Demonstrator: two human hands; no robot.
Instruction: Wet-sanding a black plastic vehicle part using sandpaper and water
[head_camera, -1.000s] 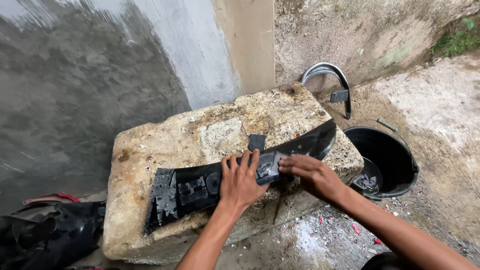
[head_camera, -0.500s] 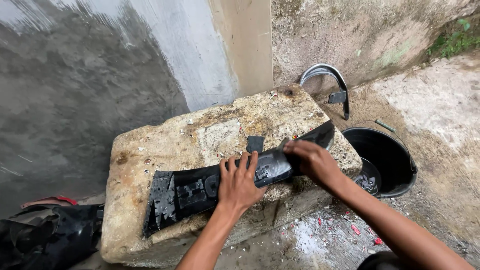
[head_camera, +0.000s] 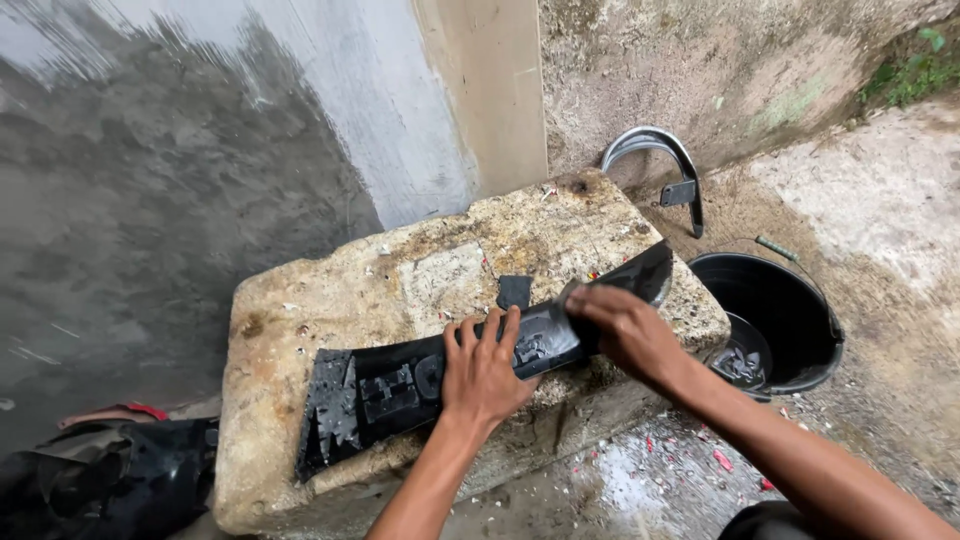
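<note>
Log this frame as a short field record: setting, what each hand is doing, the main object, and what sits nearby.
Setting: outdoors, stone block beside a grey wall
Left hand: pressed flat on the long black plastic panel
Right hand: on the panel's right part; exact grip unclear
Panel: lies lengthwise along the block's front edge, wet and dirty
Small black piece: loose on the block, behind the panel
Black bucket: on the ground, right of the block
Curved chrome fender: leaning at the wall

Damp grey plastered wall (head_camera: 180, 170) behind, a tan pillar (head_camera: 490, 90), rough dirt bank (head_camera: 720, 70), wet gritty ground (head_camera: 640, 480), flat daylight.
</note>
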